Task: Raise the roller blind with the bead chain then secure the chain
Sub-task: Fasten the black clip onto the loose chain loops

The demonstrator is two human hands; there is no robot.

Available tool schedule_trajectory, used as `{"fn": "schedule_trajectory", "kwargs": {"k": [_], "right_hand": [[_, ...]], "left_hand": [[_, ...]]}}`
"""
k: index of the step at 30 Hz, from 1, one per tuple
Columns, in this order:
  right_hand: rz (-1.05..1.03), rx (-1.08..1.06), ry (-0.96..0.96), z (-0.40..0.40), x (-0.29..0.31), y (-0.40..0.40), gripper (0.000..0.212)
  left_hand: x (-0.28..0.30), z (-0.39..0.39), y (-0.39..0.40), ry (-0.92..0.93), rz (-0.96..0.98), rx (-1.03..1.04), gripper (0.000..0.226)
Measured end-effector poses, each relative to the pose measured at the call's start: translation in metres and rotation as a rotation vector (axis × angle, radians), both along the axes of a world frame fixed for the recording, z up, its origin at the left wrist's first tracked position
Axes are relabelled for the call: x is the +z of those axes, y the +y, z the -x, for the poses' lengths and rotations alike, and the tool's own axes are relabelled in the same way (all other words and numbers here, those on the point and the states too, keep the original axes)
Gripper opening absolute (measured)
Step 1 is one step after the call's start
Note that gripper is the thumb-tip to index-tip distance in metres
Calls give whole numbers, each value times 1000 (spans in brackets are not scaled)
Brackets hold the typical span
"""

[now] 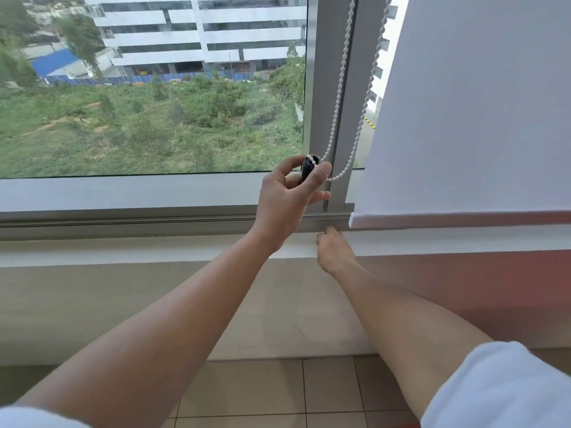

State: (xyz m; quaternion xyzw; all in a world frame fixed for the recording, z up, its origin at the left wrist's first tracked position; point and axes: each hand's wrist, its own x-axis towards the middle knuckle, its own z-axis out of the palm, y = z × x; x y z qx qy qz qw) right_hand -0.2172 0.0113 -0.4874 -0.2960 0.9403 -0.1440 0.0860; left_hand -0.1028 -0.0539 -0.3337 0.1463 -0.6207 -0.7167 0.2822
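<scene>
A white roller blind (469, 112) hangs at the right, its bottom bar (457, 219) just above the window sill. A white bead chain (340, 88) loops down along the grey window frame post (327, 72). My left hand (287, 199) grips a small black chain holder (309, 168) against the post, with the chain's lower loop draped over it and past my thumb. My right hand (333, 251) rests below on the sill edge, fingers curled loosely, holding nothing that I can see.
A white window sill (154, 251) runs across under the glass. Below it is a beige wall, then a tiled floor (278, 390). The left window pane (154, 88) is uncovered, showing greenery and a white building outside.
</scene>
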Motion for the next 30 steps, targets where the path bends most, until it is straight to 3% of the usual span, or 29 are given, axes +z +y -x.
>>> {"fn": "schedule_trajectory", "kwargs": {"k": [6, 13, 21, 26, 30], "right_hand": [[160, -59, -130, -4, 23, -3, 20], [171, 41, -375, -16, 73, 1, 16], [397, 76, -562, -29, 115, 9, 12], [485, 92, -544, -32, 145, 14, 11], [469, 131, -426, -33, 167, 20, 9]], "left_hand": [[4, -4, 5, -6, -10, 13, 39], [17, -14, 9, 21, -10, 18, 43], [34, -32, 14, 25, -61, 23, 42], [40, -43, 16, 25, -73, 35, 44], [42, -51, 18, 9, -63, 38, 46]]}}
